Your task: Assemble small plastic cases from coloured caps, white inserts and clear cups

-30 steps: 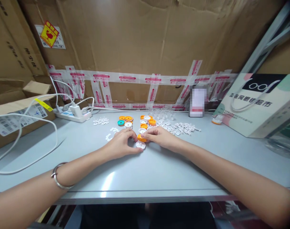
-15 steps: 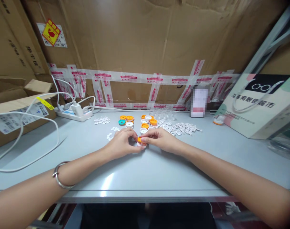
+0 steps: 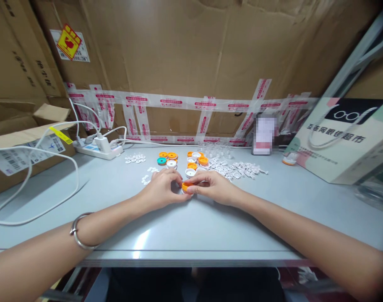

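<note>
Orange cap (image 3: pixel 186 187) sits on white disc (image 3: pixel 184 192) at middle of table (image 3: pixel 210 235), between person's hands. Right hand (image 3: pixel 214 188) pinches cap; left hand (image 3: pixel 161 187) holds disc narrowly, thumb to fingers. Just beyond, loose caps (image 3: pixel 190 173); right of them, white parts (image 3: pixel 243 170) heaped. Phone (image 3: pixel 262 136) upright before carton (image 3: pixel 178 54).

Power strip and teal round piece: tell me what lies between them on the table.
In the head view, a cluster of small white pieces lies on the table between the power strip and the teal round piece.
</note>
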Motion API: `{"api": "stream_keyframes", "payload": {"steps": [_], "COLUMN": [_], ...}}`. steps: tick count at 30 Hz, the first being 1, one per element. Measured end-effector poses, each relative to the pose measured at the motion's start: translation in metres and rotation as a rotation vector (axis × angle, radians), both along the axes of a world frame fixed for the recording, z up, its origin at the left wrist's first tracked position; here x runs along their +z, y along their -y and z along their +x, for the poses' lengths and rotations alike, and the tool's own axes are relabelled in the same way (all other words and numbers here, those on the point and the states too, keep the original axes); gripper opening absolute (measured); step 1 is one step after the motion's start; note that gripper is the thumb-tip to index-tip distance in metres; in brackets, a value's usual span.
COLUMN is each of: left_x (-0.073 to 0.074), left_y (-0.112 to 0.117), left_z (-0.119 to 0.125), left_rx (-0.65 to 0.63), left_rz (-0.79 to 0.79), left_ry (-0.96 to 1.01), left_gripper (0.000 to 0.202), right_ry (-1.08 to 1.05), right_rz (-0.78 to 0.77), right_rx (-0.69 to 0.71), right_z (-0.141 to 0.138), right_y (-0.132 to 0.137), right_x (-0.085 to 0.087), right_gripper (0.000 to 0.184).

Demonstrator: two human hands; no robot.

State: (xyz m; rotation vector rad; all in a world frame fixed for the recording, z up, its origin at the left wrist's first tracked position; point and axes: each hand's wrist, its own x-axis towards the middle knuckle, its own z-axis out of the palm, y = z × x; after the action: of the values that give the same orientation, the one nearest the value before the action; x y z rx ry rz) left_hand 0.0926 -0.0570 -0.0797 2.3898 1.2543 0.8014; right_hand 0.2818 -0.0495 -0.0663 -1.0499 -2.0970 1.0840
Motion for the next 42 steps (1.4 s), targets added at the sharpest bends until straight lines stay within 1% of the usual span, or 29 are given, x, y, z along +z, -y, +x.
{"api": "stream_keyframes", "payload": {"steps": [6,10,15,18,20,21,24,26,29,33,37,40,42], "left_x": [0.002,0.004,0.004,0.006,0.010,0.011,0.016,0.017,0.015,0.012,0.012,0.014,0.014], "left_y": [0.000,0.001,0.000,-0.001,0.001,0.002,0.006,0.008,0.008,0.005,0.007,0.009,0.009], "left_z": [0.000,0.000,-0.001,-0.006,-0.011,-0.013,-0.019,-0.021,-0.022,-0.022,-0.019,-0.017,-0.016], "left_rx": [0.019,0.027,0.041,0.040,0.027,0.009,-0.066,-0.107,-0.141,-0.151,-0.148,-0.149,-0.118], "left_rz": [-0.006,0.001,-0.010,-0.009,0.022,0.049,0.149,0.206,0.251,0.235,0.221,0.198,0.156], "left_ry": [-0.032,-0.049,-0.064,-0.062,-0.061,-0.069,-0.133,-0.185,-0.247,-0.304,-0.328,-0.288,-0.224], "left_gripper": [0.029,0.029,0.031,0.038,0.040,0.037,0.023,0.018,0.020,0.021,0.021,0.020,0.017], "right_ry": [-0.031,-0.068,-0.099,-0.132,-0.164,-0.181,-0.221,-0.236,-0.255,-0.270,-0.273,-0.274,-0.280], "right_rz": [-0.095,-0.172,-0.200,-0.224,-0.254,-0.272,-0.319,-0.338,-0.360,-0.367,-0.346,-0.338,-0.348], "right_rx": [-0.042,-0.050,-0.036,-0.072,-0.092,-0.096,-0.103,-0.120,-0.141,-0.150,-0.127,-0.112,-0.111], "right_z": [0.000,-0.001,-0.001,0.002,0.004,0.005,0.006,0.005,0.003,0.003,0.003,0.004,0.004], "right_y": [-0.003,-0.005,-0.007,-0.007,-0.008,-0.008,-0.008,-0.007,-0.005,-0.005,-0.008,-0.009,-0.009], "right_x": [-0.002,-0.002,-0.003,-0.004,-0.004,-0.004,-0.003,-0.003,-0.002,-0.003,-0.006,-0.007,-0.007], "right_gripper": [0.027,0.030,0.034,0.034,0.034,0.034,0.034,0.034,0.034,0.036,0.038,0.039,0.039]}}
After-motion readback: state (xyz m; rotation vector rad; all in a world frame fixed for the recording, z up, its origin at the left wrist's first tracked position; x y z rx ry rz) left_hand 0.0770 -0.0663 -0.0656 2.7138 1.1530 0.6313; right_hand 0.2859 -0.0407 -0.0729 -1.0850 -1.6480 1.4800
